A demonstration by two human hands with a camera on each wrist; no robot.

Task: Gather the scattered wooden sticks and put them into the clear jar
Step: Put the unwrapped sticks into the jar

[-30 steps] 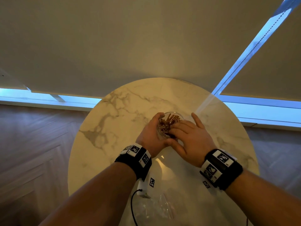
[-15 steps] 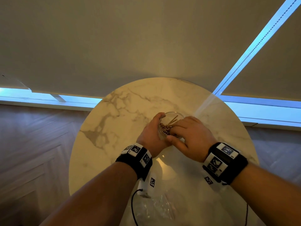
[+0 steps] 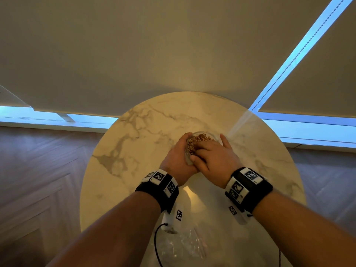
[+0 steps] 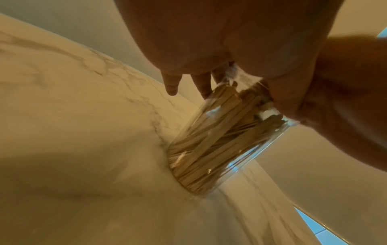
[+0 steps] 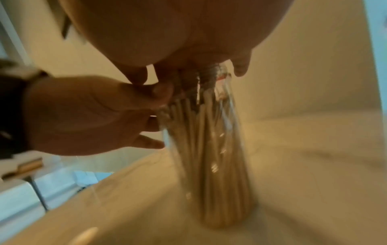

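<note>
- clear jar upright mid counter, packed with wooden sticks
- left hand fingers wrapped round jar wall; right hand fingers on the stick tops at the mouth, nothing gripped
- no loose sticks visible on marble; looks near done
- counter edges well apart, open room all round

Home: marble table, herringbone floor

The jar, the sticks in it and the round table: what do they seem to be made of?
Jar: clear and shiny, glass or hard plastic; the contents show through, with bright glints.
Sticks: pale, matte, flat strips, apparently bare wood.
Table: glossy cream surface with grey-brown veins, marble or an imitation.
</note>
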